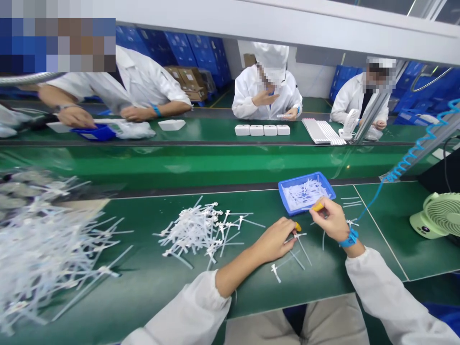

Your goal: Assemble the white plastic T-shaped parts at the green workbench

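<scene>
My left hand (276, 240) is closed, its fingers around a small white plastic connector (297, 235) with thin clear tubes hanging from it. A yellow cover sits on one fingertip. My right hand (332, 221), also with a yellow fingertip cover, is pinched at the front right edge of a blue tray (283, 195). Whatever lies between its fingertips is too small to make out. Inside the tray are many short white strips (305, 194). Another connector with tubes (275, 271) lies on the green table in front of my left hand.
A pile of white connectors with tubes (196, 227) lies left of my hands, and a larger pile (46, 249) beyond it. At right stand a green fan (436, 215) and a coiled blue hose (413, 151). Co-workers in white sit across, behind several white boxes (262, 130).
</scene>
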### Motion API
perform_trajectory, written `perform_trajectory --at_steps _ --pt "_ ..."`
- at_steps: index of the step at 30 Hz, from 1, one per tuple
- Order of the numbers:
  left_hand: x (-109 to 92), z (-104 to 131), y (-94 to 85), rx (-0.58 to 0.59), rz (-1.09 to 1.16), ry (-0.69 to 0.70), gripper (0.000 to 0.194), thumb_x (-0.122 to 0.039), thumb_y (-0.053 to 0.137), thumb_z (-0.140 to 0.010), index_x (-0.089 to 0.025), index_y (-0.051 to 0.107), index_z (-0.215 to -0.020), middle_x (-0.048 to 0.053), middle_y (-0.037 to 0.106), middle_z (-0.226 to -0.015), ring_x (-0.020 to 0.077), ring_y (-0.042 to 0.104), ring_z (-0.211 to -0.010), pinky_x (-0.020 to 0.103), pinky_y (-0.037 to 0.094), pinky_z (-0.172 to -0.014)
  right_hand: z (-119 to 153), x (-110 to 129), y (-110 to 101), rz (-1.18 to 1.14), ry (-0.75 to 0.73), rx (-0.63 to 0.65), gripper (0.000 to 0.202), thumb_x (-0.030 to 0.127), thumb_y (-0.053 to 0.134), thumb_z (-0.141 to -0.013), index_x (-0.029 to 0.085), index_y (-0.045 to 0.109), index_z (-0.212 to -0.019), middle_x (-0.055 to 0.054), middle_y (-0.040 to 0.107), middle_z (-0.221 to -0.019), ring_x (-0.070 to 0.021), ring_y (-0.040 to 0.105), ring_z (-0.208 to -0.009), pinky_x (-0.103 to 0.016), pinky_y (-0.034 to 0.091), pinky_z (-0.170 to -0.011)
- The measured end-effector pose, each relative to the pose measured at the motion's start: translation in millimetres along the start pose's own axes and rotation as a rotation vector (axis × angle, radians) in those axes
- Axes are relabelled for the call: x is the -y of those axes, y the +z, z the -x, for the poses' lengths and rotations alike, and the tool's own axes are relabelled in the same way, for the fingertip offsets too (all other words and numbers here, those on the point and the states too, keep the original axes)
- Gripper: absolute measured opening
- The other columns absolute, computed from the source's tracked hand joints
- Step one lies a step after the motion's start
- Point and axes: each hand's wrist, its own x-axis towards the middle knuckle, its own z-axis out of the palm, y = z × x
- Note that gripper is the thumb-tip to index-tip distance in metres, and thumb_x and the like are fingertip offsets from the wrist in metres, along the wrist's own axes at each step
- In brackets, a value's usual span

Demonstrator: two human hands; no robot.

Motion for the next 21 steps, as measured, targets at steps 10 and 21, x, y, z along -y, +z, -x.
perform_trajectory --at_steps 10,21 --pt "-2 2 1.0 -0.011 0.047 -0.063 0.023 -0.02 0.067 -0.096 -0.022 0.056 -0.116 0.008 0.069 -0.109 0.0279 0.064 -0.106 0.04 0.053 -0.09 19 -12 -10 0.003 0.074 0.343 0.02 0.038 0.076 -0.1 0.021 0.074 -0.089 -0.001 0.067 -0.077 -0.0152 0.056 -0.065 -0.028 0.041 -0.062" --pt "5 1 3.9 -0.06 0.023 -0.006 0.015 -0.032 0.056 -0.111 -0.022 0.064 -0.103 0.006 0.071 -0.101 0.025 0.064 -0.101 0.037 0.052 -0.09 19 -8 -10 0.054 0.022 0.528 0.016 0.033 0.071 -0.103 0.022 0.077 -0.093 -0.003 0.074 -0.087 -0.0165 0.062 -0.072 -0.028 0.046 -0.07"
